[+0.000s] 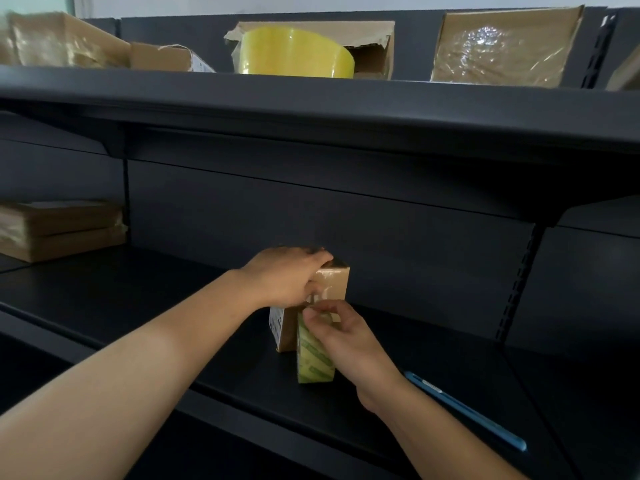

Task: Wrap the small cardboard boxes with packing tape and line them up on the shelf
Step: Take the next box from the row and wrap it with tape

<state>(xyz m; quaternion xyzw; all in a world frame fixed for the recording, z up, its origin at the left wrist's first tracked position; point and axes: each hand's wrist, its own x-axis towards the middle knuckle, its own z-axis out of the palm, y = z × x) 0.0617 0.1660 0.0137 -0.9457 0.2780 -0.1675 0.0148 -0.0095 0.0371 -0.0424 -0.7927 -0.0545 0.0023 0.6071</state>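
A small cardboard box (334, 284) stands upright on the dark lower shelf (173, 292). My left hand (289, 275) clasps its top and left side. Just in front of the box, a roll of clear packing tape (313, 358) stands on edge, and my right hand (341, 332) holds it, with fingertips pinching the tape near the box's front face. A white label shows on the box's lower left side.
A blue utility knife (464, 410) lies on the shelf at my right. Two flat taped boxes (59, 230) are stacked at far left. The upper shelf (311, 98) holds a big yellow tape roll (294, 53), a torn carton and wrapped boxes (502, 46).
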